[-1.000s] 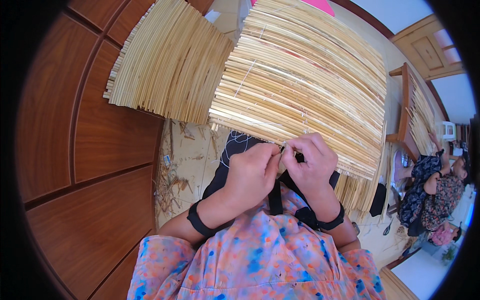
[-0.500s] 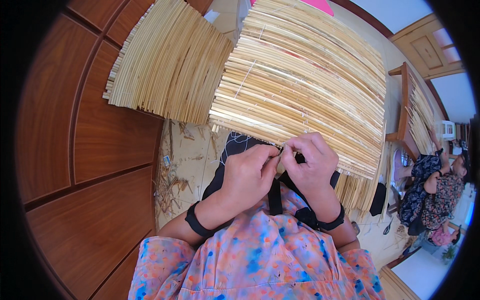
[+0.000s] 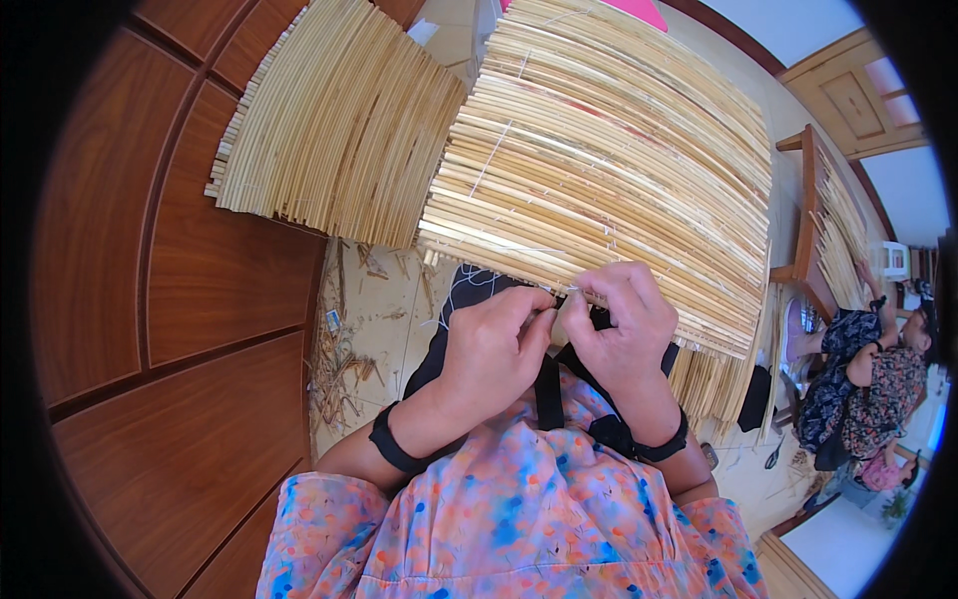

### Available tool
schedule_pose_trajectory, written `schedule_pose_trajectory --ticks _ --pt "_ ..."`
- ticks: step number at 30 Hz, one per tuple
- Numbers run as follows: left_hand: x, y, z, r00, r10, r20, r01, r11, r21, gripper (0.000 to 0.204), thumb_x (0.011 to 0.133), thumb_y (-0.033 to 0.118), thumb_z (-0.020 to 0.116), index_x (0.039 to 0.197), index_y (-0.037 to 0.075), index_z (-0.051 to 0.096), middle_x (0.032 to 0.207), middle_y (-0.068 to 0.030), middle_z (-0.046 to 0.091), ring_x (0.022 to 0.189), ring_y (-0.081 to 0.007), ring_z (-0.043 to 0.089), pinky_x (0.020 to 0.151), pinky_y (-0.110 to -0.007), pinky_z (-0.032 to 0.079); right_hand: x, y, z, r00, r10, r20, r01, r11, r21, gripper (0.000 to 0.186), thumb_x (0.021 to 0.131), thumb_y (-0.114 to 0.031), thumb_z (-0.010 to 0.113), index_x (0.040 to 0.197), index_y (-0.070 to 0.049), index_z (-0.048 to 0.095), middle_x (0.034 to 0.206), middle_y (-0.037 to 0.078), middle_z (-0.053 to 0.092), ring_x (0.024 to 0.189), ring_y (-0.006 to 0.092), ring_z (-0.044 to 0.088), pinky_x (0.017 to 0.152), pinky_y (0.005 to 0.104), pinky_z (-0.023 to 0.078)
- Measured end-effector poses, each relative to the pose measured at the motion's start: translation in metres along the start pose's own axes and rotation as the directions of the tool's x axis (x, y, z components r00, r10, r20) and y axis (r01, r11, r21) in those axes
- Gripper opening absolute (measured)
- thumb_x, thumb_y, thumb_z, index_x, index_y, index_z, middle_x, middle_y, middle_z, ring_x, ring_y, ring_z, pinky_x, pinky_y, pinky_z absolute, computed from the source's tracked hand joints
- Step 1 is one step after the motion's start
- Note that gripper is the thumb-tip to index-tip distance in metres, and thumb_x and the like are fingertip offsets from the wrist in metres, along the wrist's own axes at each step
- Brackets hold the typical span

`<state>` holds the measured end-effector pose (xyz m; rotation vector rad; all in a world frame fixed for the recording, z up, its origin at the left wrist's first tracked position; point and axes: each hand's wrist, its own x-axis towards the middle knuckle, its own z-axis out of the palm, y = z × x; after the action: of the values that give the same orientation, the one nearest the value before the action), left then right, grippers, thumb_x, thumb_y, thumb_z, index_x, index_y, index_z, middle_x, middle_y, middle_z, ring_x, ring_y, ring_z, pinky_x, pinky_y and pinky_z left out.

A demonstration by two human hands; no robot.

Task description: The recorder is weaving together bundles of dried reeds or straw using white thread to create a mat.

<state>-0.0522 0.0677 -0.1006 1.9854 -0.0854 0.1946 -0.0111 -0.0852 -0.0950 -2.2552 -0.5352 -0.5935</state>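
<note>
A large mat of pale straight reed sticks, crossed by white threads, lies before me. My left hand is pinched at its near edge; what is between those fingertips is too small to make out. Just beside it, my right hand has thumb and forefinger closed on fine white thread at that edge. Loose loops of white cord hang below the mat over dark cloth at my lap.
A second reed bundle lies left, beside wooden panels. Cut scraps litter the tiled floor. At right are a wooden bench with reeds, a seated co-worker in patterned clothing, another person in pink, and scissors.
My right hand has shifted slightly to the right, its fingertips drawing a little away from my left hand's. My left hand has moved very little.
</note>
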Motion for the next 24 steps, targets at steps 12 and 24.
schedule_pose_trajectory --ticks 12,24 --pt "-0.001 0.0 -0.001 1.0 -0.006 -0.023 0.005 1.0 -0.011 0.006 0.085 -0.001 0.069 0.091 -0.002 0.067 0.073 -0.0105 0.067 0.057 -0.0134 0.064 0.05 -0.026 0.049 0.001 0.005 -0.004 0.996 -0.04 0.08 0.043 0.998 -0.043 0.018 0.07 -0.007 0.078 0.086 -0.012 0.071 0.08 0.001 0.061 0.059 0.018 0.061 0.049 0.0306 0.048" --pt "0.0 0.001 0.0 0.999 0.04 0.025 -0.04 0.999 -0.005 0.008 0.084 -0.002 0.068 0.092 -0.001 0.067 0.072 -0.0106 0.066 0.057 -0.0151 0.064 0.05 -0.027 0.05 0.001 0.003 -0.003 0.998 -0.008 0.061 0.008 1.0 -0.007 0.013 0.07 -0.007 0.079 0.078 -0.011 0.069 0.073 0.001 0.059 0.055 0.0187 0.06 0.047 0.0306 0.046"
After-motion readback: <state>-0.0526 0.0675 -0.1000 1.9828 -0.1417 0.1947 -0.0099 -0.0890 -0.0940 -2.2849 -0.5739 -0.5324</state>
